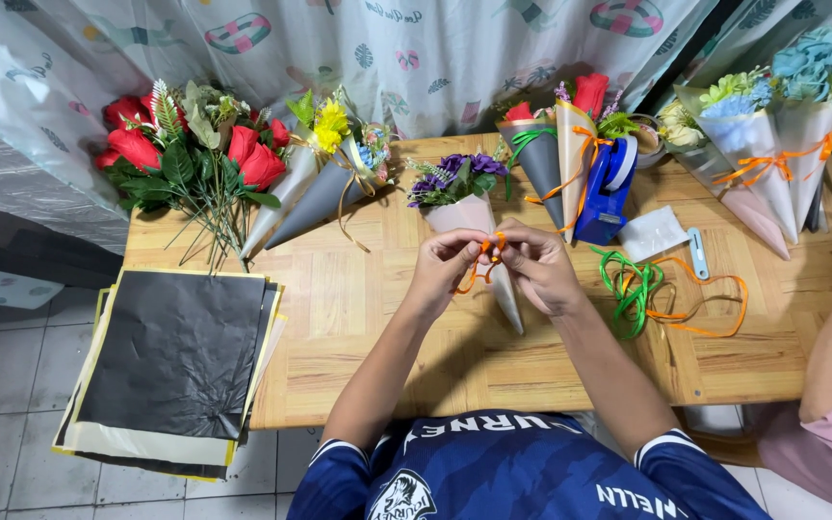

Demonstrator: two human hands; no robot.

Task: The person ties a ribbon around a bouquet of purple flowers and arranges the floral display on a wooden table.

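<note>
Wooden worktop [358, 299] against a curtain; both hands' fingers [462, 252] pinch one orange ribbon [481, 262] around one purple-flower cone [474, 226].

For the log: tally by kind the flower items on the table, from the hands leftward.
Purple-flower cone, its orange ribbon pinched by the left hand and right hand: 1
Other wrapped cones: 2
Unwrapped red rose bunch: 1
Total: 4

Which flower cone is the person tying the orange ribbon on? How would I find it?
Look at the middle of the wooden table, between both hands. There lies a pale pink paper cone holding purple flowers. Its neighbours hold red, yellow or blue flowers.
</note>
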